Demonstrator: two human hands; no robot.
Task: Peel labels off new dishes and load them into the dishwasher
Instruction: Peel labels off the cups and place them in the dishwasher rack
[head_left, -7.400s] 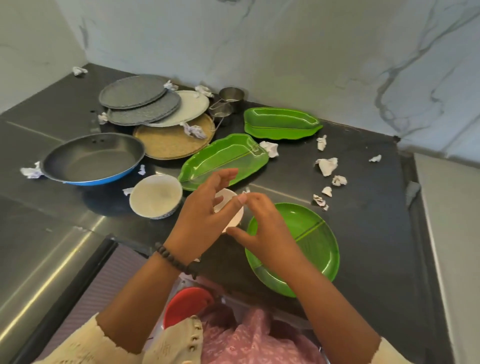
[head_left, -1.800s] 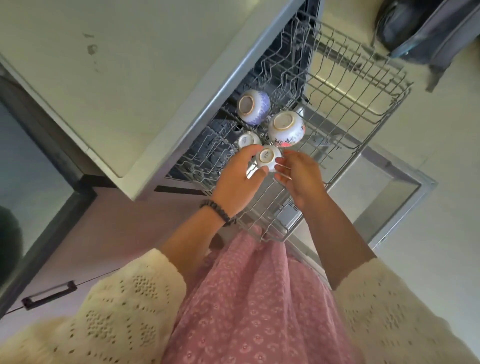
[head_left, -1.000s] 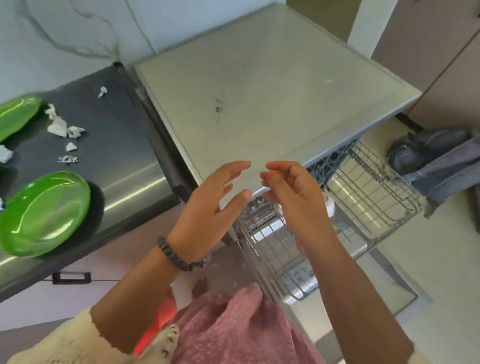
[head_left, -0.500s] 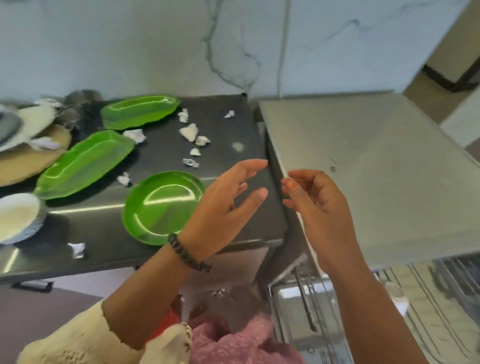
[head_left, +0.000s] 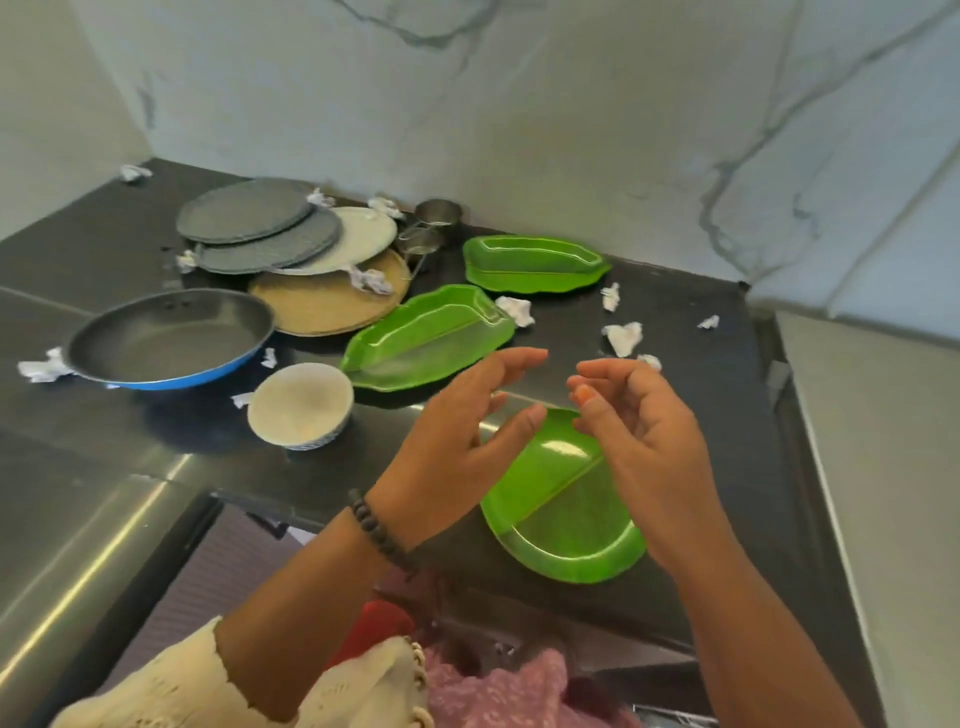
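Head-camera view looks down on a dark counter (head_left: 675, 332) where both hands hover empty above a round green plastic plate with a raised divider rib (head_left: 566, 525). On the left hand (head_left: 457, 441) the fingers are straight and loosely spread, thumb apart, holding nothing; on the right hand (head_left: 639, 421) the fingers are loosely curled toward the palm, also holding nothing. The plate lies directly beneath and between the two hands, at the near edge of the counter, its far rim hidden behind the fingertips and its rib running diagonally from near left to far right. Both hands are about equally close to it, so it looks like the likeliest next dish, though neither touches it yet. Other unloaded dishes sit farther back on the left: a leaf-shaped green plastic tray (head_left: 426, 338), a second leaf-shaped green tray (head_left: 535, 262) behind it, a white bowl with a patterned outside (head_left: 300, 402), and a blue-sided non-stick frying pan (head_left: 166, 338). Crumpled white label scraps (head_left: 621, 338) lie scattered over the counter. No label can be made out on the plate's visible face.
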